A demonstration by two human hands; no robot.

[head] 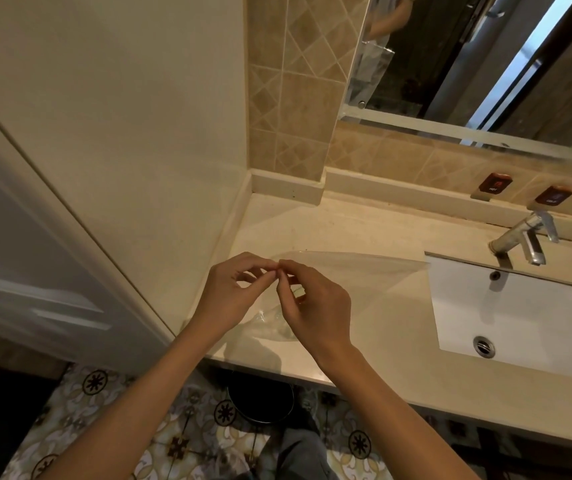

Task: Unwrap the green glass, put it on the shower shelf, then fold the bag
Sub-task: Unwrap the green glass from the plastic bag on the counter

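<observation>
A clear plastic bag (pixel 357 275) is stretched out above the cream countertop (pixel 374 341), its far end reaching the sink's left edge. My left hand (pixel 232 292) and my right hand (pixel 312 299) meet at the bag's near left corner, each pinching the thin film between thumb and fingertips. A crumpled part of the bag hangs below my hands, near the counter's front. No green glass is in view.
A white rectangular sink (pixel 513 317) with a chrome tap (pixel 527 240) lies to the right. A mirror (pixel 478 64) hangs above the tiled wall. A dark round bin (pixel 260 403) stands on the patterned floor under the counter. A door frame runs along the left.
</observation>
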